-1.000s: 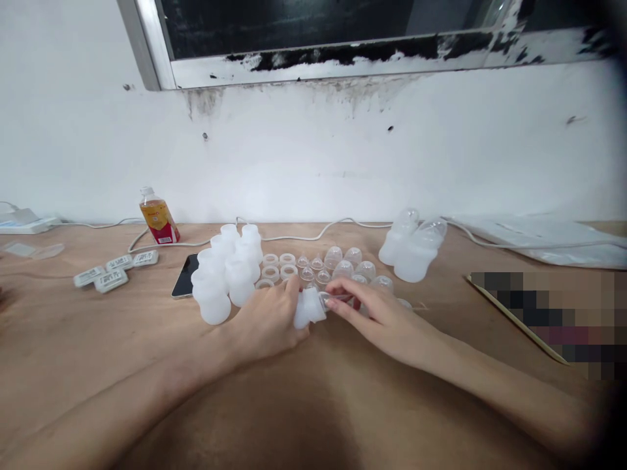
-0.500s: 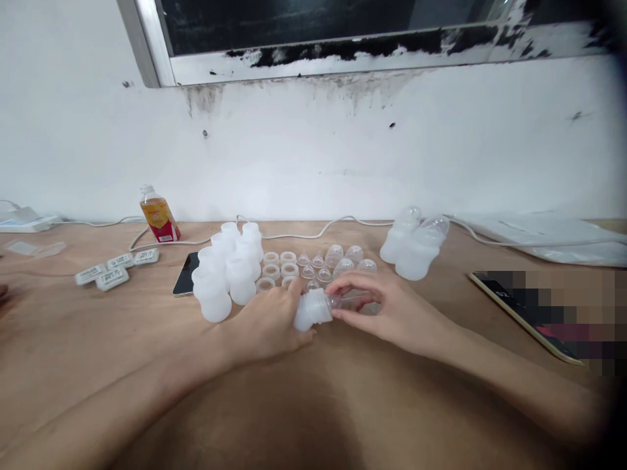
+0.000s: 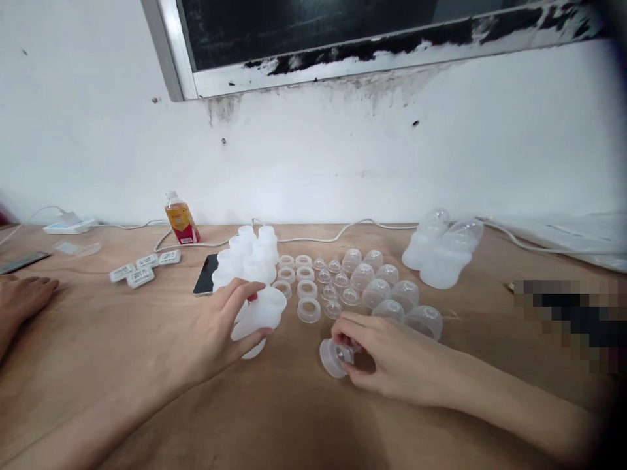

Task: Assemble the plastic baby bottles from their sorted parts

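Observation:
My left hand is curled around a milky white baby bottle, with the fingertips on top and the thumb at its lower side. This bottle is tilted and overlaps another at the front of the group of white bottles. My right hand pinches a clear nipple seated in a collar ring, low over the table and apart from the bottle. Between and beyond the hands lie loose collar rings, small clear nipples and clear domed caps, in rows.
Two capped bottles stand back right. A phone lies behind the white bottles. Farther left are a drink bottle and several small labelled packs. A cable runs along the wall. Another person's hand rests at far left.
My hands have moved apart: the left went left with a bottle, the right came nearer with a nipple and ring. The rows of parts are less covered. The view has shifted.

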Available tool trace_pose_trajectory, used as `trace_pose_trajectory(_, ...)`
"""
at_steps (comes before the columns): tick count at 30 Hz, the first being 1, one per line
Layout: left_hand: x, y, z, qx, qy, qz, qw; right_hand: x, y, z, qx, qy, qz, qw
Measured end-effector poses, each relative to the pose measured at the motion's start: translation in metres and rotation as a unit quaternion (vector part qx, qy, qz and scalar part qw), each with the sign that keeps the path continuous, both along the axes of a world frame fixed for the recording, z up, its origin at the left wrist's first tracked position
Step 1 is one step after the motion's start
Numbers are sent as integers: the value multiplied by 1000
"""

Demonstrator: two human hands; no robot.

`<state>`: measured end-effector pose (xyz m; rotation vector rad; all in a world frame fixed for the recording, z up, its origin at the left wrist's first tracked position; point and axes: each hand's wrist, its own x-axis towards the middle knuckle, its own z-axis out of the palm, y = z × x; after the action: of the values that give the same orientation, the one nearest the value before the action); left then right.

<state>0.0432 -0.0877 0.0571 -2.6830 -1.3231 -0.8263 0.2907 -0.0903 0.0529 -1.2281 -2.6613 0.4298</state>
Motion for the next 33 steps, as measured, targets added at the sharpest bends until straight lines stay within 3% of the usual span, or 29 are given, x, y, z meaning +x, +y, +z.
trace_pose_trajectory(5,-13,9,-25,60,101,-13,993,-5,3,-3,-1,-35,33,999)
trace_pose_trajectory(10,-7,8,-39,48,98,-9,994,-13,6,-3,1,-59,68,996)
trace_pose_trajectory(15,21,20,-31,52,110,9,993,-17,9,0,-16,-79,71,994)
trace_pose_trajectory(20,39,33,-20,15,211,12,977,-15,10,-2,-32,-62,69,995)
trace_pose_trajectory(25,25,19,-17,27,154,51,986,-13,9,-5,-42,-42,63,996)
trace_pose_trajectory(29,6,12,-22,85,80,85,990,-14,9,-3,-49,-42,65,996)
trace_pose_trajectory(33,0,13,-26,146,98,119,977,-16,9,0,-55,-45,64,995)
